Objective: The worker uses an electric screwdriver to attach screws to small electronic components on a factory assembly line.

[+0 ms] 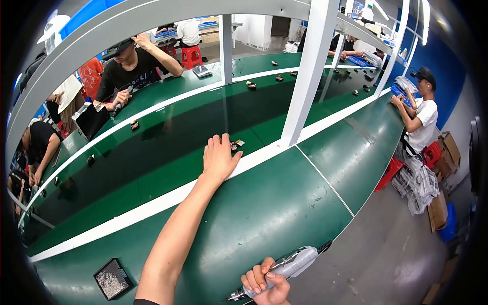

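My left hand (pixel 219 158) reaches over the white rail onto the green conveyor belt, palm down with the fingers stretched out. Beside its thumb and index finger lies a small dark assembly with a yellowish piece (pixel 237 144). Whether the fingertips touch that part, I cannot tell. Low in the view, near the bench edge, my right hand (pixel 267 285) is wrapped round a grey electric screwdriver (pixel 296 262). The tool's bit points left, and its black cord leaves the right end. A black tray (pixel 113 278) of small silvery screws rests on the green bench (pixel 254 213), left of my forearm.
White posts (pixel 311 76) and a rail (pixel 122 221) frame the belt. Several small assemblies ride it, one (pixel 134 125) at the far left. Across sits a person in black (pixel 134 71) holding a tool; another in white (pixel 426 122) works at the right. Cartons and bagged goods (pixel 417 185) stand on the floor.
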### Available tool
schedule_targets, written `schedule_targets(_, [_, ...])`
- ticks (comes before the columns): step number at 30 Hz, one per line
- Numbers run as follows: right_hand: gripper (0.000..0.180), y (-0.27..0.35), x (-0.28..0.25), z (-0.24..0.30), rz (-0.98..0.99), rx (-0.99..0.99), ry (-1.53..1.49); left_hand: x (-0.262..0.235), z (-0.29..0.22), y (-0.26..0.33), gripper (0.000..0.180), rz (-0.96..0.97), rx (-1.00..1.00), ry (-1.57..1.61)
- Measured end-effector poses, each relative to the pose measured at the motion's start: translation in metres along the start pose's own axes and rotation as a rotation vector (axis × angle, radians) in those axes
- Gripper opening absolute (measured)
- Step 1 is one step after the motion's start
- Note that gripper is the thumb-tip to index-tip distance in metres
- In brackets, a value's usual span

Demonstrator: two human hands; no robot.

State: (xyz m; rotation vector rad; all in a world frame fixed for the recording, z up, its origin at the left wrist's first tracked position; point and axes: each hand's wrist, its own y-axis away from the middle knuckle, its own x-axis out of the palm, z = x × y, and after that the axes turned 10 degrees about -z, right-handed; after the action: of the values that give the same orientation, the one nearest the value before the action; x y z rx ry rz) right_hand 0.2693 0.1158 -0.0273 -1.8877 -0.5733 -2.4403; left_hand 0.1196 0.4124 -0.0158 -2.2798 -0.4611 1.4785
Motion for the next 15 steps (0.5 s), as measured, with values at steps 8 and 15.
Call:
schedule_targets(8, [0.011, -0.003, 0.002, 0.005, 0.011, 0.036, -0.016, 0.003, 0.013, -0.018, 0.059, 0.076, 0.203, 0.104])
schedule_targets(15, [0.010, -0.002, 0.005, 0.000, 0.000, 0.012, 0.019, 0.019, 0.004, -0.015, 0.049, -0.074, 0.010, 0.003])
